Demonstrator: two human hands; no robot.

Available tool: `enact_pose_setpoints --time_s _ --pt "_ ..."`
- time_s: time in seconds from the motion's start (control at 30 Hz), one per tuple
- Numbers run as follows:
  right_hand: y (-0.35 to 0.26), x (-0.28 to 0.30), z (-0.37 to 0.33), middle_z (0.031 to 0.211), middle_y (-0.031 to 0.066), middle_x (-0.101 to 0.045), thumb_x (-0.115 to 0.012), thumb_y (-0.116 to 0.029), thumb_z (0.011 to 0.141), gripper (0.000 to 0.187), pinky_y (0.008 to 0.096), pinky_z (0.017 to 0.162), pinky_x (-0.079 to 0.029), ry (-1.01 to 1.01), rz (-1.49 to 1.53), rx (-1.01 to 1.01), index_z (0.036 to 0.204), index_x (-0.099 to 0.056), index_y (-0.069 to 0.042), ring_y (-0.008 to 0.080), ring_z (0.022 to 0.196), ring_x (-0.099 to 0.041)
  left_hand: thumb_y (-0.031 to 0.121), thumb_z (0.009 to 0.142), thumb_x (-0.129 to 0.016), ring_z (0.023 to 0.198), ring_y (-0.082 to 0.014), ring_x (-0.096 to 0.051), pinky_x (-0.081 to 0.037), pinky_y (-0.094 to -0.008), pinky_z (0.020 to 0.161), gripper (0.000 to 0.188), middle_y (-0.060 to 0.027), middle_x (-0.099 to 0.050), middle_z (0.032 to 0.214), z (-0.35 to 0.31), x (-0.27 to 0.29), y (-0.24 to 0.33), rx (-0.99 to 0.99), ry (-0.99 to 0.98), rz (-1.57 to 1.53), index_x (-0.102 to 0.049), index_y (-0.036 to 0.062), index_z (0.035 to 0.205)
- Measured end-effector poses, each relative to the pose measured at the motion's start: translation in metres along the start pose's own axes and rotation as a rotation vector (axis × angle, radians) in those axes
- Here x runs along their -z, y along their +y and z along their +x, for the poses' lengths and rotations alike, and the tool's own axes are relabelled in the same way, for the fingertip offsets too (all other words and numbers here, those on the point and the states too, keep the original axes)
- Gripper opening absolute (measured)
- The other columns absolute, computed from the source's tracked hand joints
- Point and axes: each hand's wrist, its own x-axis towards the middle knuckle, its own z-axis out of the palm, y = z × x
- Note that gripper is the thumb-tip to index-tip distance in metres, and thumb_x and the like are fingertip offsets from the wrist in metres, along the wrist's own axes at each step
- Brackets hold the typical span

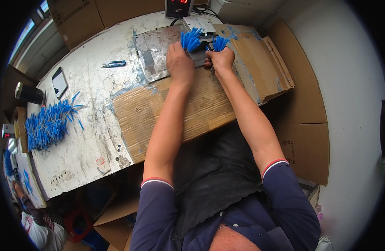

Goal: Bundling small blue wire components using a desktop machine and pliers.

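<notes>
My left hand [179, 62] is closed round a thick bunch of thin pieces with blue ends [191, 39], which fan out above the fingers. In my right hand [222, 60] is a smaller bunch of the same blue-ended pieces [219, 43], pinched between thumb and fingers. Both hands are at a small metal machine [200, 26] near the back of the table. Its front part, between the hands, is partly hidden by them. A metal plate [152, 52] lies under and to the left of my left hand.
A large pile of blue-ended pieces [48, 125] lies at the table's left, near a phone [59, 83] and a dark cylinder [28, 93]. Blue thread snips [114, 64] rest mid-table. Cardboard [146, 113] covers the front edge. A red-digit display box [178, 8] stands behind. Another person [39, 228] is at lower left.
</notes>
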Motion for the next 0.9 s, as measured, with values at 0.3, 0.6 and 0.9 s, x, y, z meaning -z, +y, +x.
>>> enact_pose_setpoints --time_s 0.3,0.6,0.9 --pt "0.018 0.018 0.003 0.077 0.0147 -0.066 -0.072 0.001 0.081 0.016 0.0357 0.049 -0.06 -0.18 0.374 0.018 0.087 -0.058 0.004 0.0236 0.063 -0.069 0.001 0.084 -0.058 0.089 -0.0411 -0.064 -0.05 -0.0502 0.075 0.021 -0.0165 -0.061 0.1 -0.002 0.004 0.004 0.067 -0.118 -0.017 -0.058 0.006 0.105" --pt "0.026 0.038 -0.004 0.083 0.0126 -0.068 -0.074 -0.002 0.085 0.018 0.0369 0.062 -0.062 -0.245 0.453 -0.019 0.098 -0.062 0.004 0.022 0.069 -0.069 0.0 0.083 -0.058 0.088 -0.0412 -0.064 -0.051 -0.0498 0.074 0.021 -0.017 -0.061 0.101 -0.002 0.007 0.003 0.037 -0.2 -0.006 -0.059 0.0054 0.102" --pt "0.035 0.035 -0.016 0.077 0.0083 -0.067 -0.074 -0.004 0.087 0.01 0.0316 0.057 -0.059 -0.114 0.553 0.114 0.09 -0.066 0.0 0.0166 0.064 -0.066 -0.003 0.081 -0.057 0.092 -0.0414 -0.063 -0.051 -0.0493 0.078 0.024 -0.0183 -0.061 0.102 -0.001 0.009 0.007 0.024 -0.233 -0.005 -0.059 0.0043 0.104"
